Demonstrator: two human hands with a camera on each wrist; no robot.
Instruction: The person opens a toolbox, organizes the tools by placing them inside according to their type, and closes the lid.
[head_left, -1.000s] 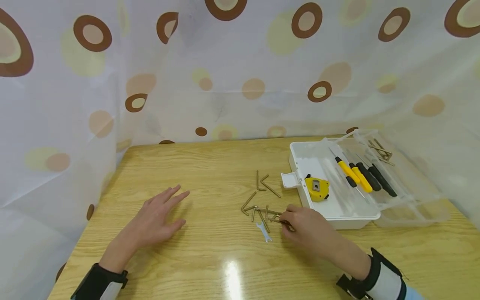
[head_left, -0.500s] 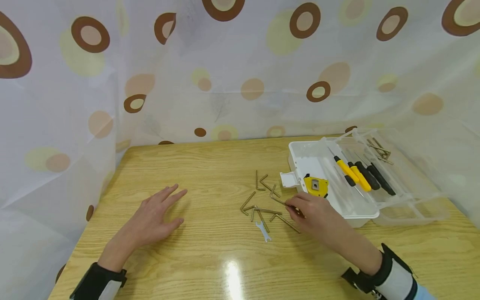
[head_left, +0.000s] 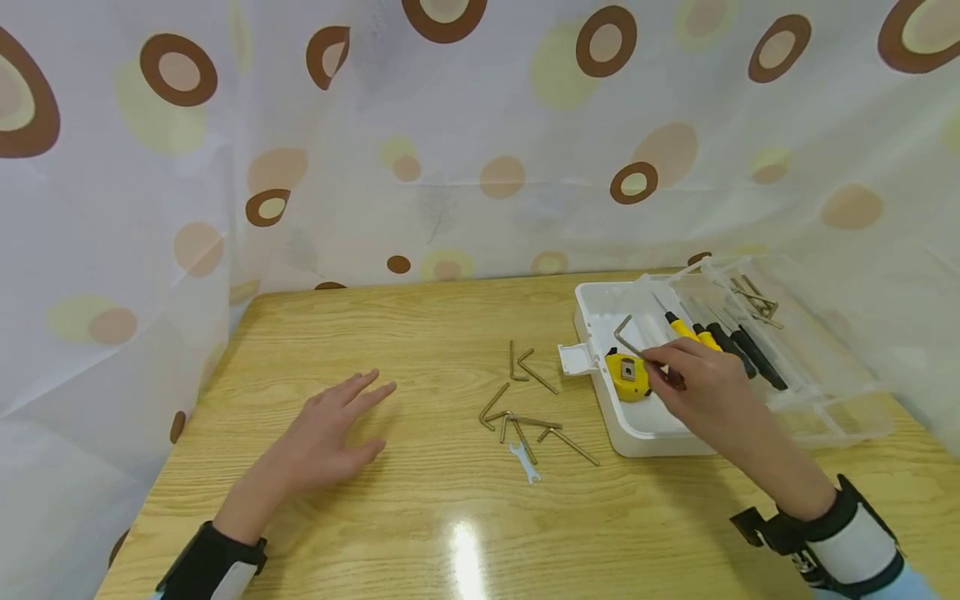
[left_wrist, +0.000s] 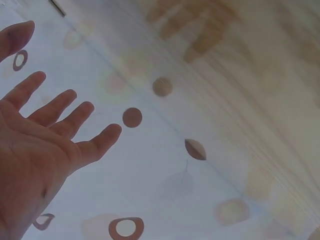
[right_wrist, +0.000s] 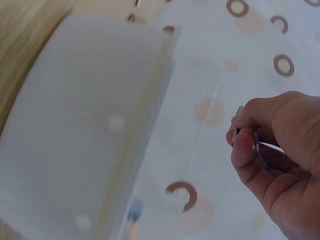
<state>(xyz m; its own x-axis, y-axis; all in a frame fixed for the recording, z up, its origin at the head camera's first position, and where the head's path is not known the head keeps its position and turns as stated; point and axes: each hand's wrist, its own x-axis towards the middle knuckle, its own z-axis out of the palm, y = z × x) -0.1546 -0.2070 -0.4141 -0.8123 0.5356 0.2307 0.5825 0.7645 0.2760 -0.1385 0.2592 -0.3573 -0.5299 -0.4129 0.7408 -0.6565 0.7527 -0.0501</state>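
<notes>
My right hand point(head_left: 705, 387) pinches an L-shaped hex key point(head_left: 630, 347) between thumb and fingers, above the white toolbox point(head_left: 660, 446). Its bent end points up and away. In the right wrist view, the curled fingers of the right hand point(right_wrist: 285, 150) hide most of the key. Below it in the box lies a yellow tape measure point(head_left: 626, 379). My left hand point(head_left: 322, 442) is over the left side of the table, fingers spread and holding nothing. More hex keys point(head_left: 575, 447) lie loosely on the table between the hands, beside a small open-ended wrench point(head_left: 525, 463).
The toolbox's clear lid point(head_left: 847, 421) is swung open to the right, with several hex keys point(head_left: 757, 304) in it. Yellow screwdrivers point(head_left: 681, 327) and black-handled ones point(head_left: 763, 362) lie at the box's right. A patterned curtain point(head_left: 465, 225) stands behind the table point(head_left: 375, 533).
My right hand picked a hex key out of the table pile, leaving another there, and carried it right and up over the toolbox. The left hand shifted slightly right.
</notes>
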